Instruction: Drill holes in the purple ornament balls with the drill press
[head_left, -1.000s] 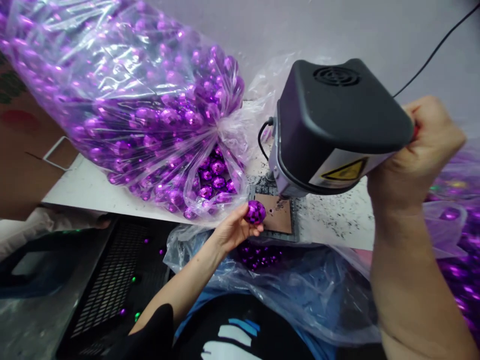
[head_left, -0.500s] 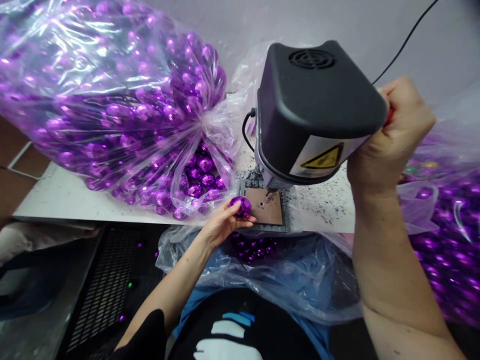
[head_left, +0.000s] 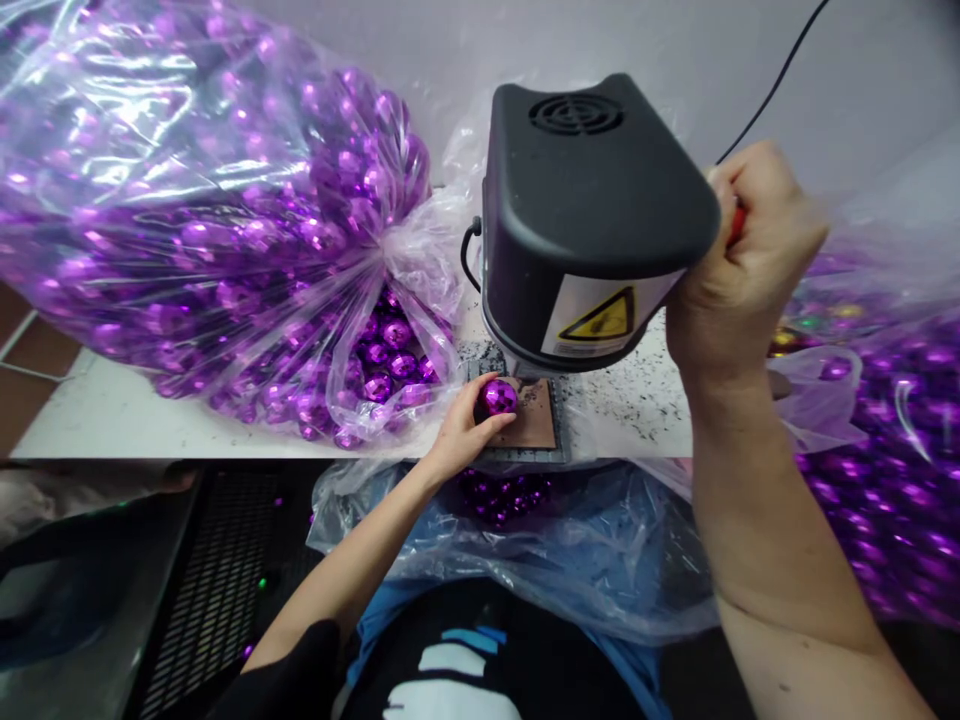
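Note:
Between the thumb and fingers of my left hand (head_left: 461, 425) is a shiny purple faceted ball (head_left: 498, 397). It is over the left part of a brown square plate (head_left: 538, 425), close below the working end of a black bench press machine (head_left: 592, 190). The machine's housing carries a yellow warning label and hides most of its lower end. My right hand (head_left: 757, 230) is wrapped round a red-ended lever handle (head_left: 737, 222) at the machine's right side. Whether the ball touches the plate or the machine's tip I cannot tell.
A big clear bag of purple balls (head_left: 225, 230) lies on the white table (head_left: 90, 405) at the left, its mouth open. More bagged balls (head_left: 892, 480) are at the right. A plastic bag (head_left: 600, 540) with balls hangs at my lap. Dark flakes litter the table.
My left hand has carried the ball from the plate's left edge inward and up, beneath the machine. My right hand stays on the lever. The whole view has shifted slightly.

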